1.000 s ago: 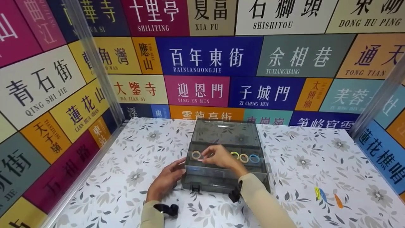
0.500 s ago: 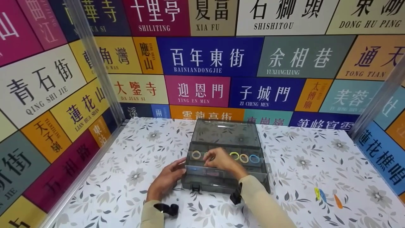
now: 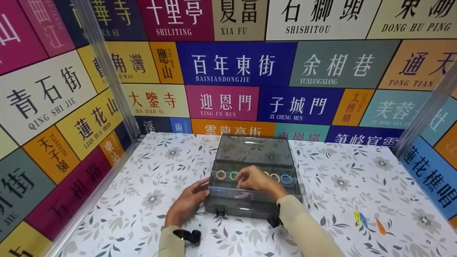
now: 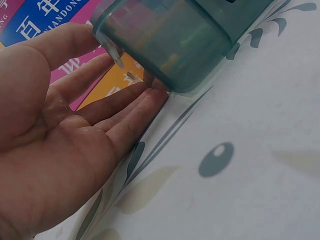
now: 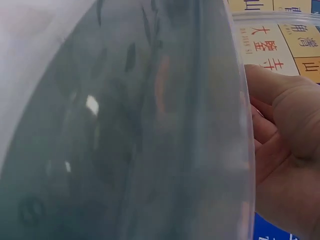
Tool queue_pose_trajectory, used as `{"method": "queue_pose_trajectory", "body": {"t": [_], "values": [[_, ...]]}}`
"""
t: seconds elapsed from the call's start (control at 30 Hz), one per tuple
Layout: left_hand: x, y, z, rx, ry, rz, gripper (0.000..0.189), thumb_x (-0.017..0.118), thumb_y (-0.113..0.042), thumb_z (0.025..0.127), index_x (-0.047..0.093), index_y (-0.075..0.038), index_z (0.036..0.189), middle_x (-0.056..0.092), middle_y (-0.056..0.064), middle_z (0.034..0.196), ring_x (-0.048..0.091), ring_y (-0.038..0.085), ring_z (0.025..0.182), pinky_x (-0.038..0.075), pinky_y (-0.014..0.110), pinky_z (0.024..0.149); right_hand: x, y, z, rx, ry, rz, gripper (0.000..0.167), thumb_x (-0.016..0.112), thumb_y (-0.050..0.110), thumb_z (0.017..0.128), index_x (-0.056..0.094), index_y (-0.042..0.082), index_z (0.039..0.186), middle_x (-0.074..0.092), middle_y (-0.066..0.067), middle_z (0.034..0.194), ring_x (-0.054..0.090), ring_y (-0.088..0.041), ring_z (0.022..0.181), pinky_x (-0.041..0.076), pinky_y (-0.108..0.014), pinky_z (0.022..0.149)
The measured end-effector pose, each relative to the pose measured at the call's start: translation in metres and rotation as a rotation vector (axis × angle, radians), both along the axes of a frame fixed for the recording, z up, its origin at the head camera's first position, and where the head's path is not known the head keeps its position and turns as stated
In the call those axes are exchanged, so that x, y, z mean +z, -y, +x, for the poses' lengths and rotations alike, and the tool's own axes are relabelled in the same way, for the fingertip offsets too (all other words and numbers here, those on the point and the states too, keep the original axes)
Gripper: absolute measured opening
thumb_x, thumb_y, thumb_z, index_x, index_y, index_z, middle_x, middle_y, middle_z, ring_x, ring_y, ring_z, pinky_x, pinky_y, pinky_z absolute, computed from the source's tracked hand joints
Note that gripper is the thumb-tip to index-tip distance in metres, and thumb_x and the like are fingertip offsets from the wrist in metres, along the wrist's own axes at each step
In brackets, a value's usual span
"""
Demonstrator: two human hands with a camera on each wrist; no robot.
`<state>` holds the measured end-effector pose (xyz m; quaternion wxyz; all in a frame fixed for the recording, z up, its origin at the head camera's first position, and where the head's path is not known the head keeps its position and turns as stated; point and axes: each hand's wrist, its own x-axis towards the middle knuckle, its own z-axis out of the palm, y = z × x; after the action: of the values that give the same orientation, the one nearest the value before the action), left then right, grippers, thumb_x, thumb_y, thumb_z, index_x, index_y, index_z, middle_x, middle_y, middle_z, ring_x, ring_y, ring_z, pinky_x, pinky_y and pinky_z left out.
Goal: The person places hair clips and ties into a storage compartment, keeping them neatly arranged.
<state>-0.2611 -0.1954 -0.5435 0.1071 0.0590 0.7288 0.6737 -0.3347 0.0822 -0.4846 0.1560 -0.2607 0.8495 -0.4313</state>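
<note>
A smoky see-through plastic storage box (image 3: 250,212) stands with its lid (image 3: 254,151) raised. Ring-shaped bands line its upper tray: a beige one (image 3: 221,174), a green one (image 3: 233,175), a blue one (image 3: 286,179) and others partly covered by my right hand (image 3: 256,178). That hand hovers over the trays, fingers loosely bent, with nothing visible in them. Below it, a pink piece (image 3: 241,196), apparently a hair clip, and a blue piece (image 3: 218,190) show in the front tray. Against the box's left side rests my left hand (image 4: 75,125), its fingers nearly straight.
A yellow hair clip (image 3: 357,217), a blue hair clip (image 3: 363,220) and an orange hair clip (image 3: 381,226) lie on the floral tabletop (image 3: 342,167) at the right. A sign-covered wall (image 3: 235,64) rises behind the table.
My right hand had the pink clip at its fingertips, let go of it into the front tray and shifted slightly right, uncovering the green band. My left hand has stayed put.
</note>
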Motion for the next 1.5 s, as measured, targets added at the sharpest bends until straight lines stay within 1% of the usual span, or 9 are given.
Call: {"method": "queue_pose_trajectory", "body": {"t": [0.1,0.37,0.6,0.67,0.83,0.9,1.03,1.3,1.5], "values": [[0.0,0.001,-0.001,0.0,-0.006,0.0,0.062,0.063,-0.022,0.098,0.039,-0.011,0.155,0.047,0.022,0.152,0.05,0.033,0.137,0.039,0.048,0.116,0.003,-0.005,-0.002,0.019,-0.006,0.027,0.022,0.072,0.002,0.087,0.073,-0.002,0.108,0.077,-0.012,0.09,0.072,-0.014,0.079,0.058,-0.027,0.071],[-0.002,0.002,-0.002,0.005,-0.001,-0.004,0.06,0.06,-0.017,0.099,0.038,-0.009,0.155,0.045,0.024,0.153,0.048,0.036,0.138,0.038,0.051,0.117,0.001,-0.015,0.001,0.04,-0.036,0.012,0.02,0.072,0.0,0.088,0.073,-0.005,0.107,0.077,-0.017,0.092,0.072,-0.017,0.082,0.058,-0.027,0.072],[-0.003,0.003,-0.002,0.011,0.035,0.015,0.061,0.062,-0.02,0.098,0.039,-0.013,0.155,0.045,0.022,0.154,0.049,0.033,0.138,0.037,0.05,0.117,0.0,-0.022,0.002,-0.014,-0.054,0.124,0.014,0.074,0.002,0.085,0.077,0.001,0.099,0.078,-0.01,0.089,0.069,-0.011,0.077,0.054,-0.024,0.067],[-0.003,0.003,-0.002,0.012,0.047,0.02,0.061,0.062,-0.02,0.098,0.039,-0.013,0.155,0.045,0.021,0.153,0.05,0.032,0.137,0.038,0.049,0.117,-0.002,-0.024,0.002,-0.025,-0.088,0.164,0.012,0.076,0.003,0.084,0.079,0.004,0.095,0.078,-0.008,0.087,0.069,-0.01,0.075,0.055,-0.025,0.066],[-0.003,0.003,-0.002,0.013,0.064,0.021,0.062,0.063,-0.021,0.098,0.039,-0.016,0.155,0.046,0.02,0.153,0.051,0.031,0.136,0.038,0.048,0.117,-0.004,-0.026,0.003,-0.004,-0.142,0.185,0.008,0.074,-0.001,0.082,0.079,0.002,0.088,0.078,-0.013,0.086,0.07,-0.016,0.076,0.058,-0.031,0.069],[-0.003,0.003,-0.002,0.013,0.063,0.019,0.061,0.063,-0.022,0.098,0.04,-0.016,0.155,0.046,0.019,0.153,0.051,0.031,0.137,0.038,0.048,0.117,-0.005,-0.025,0.003,-0.006,-0.121,0.18,0.008,0.073,-0.004,0.082,0.078,0.0,0.087,0.077,-0.015,0.087,0.07,-0.018,0.077,0.059,-0.032,0.069],[-0.003,0.002,-0.002,0.011,0.042,0.009,0.061,0.061,-0.021,0.099,0.039,-0.014,0.155,0.046,0.021,0.153,0.051,0.032,0.137,0.039,0.049,0.116,-0.004,-0.023,0.003,-0.068,-0.048,0.195,0.008,0.074,-0.004,0.083,0.079,0.002,0.085,0.078,-0.013,0.088,0.068,-0.016,0.077,0.057,-0.03,0.067],[0.0,-0.002,-0.003,0.0,0.034,0.042,0.061,0.059,-0.017,0.1,0.036,-0.01,0.156,0.044,0.023,0.154,0.048,0.034,0.139,0.036,0.051,0.118,-0.004,-0.019,0.005,-0.107,-0.056,0.234,0.006,0.075,0.0,0.083,0.08,0.003,0.085,0.078,-0.011,0.088,0.06,-0.009,0.069,0.049,-0.022,0.059],[0.001,-0.004,-0.003,0.007,0.05,0.037,0.06,0.06,-0.016,0.099,0.038,-0.011,0.155,0.044,0.023,0.154,0.047,0.035,0.14,0.036,0.052,0.118,-0.004,-0.014,0.006,-0.182,-0.053,0.27,0.007,0.074,0.001,0.082,0.08,0.004,0.082,0.078,-0.01,0.087,0.053,-0.01,0.065,0.042,-0.021,0.054]]}}
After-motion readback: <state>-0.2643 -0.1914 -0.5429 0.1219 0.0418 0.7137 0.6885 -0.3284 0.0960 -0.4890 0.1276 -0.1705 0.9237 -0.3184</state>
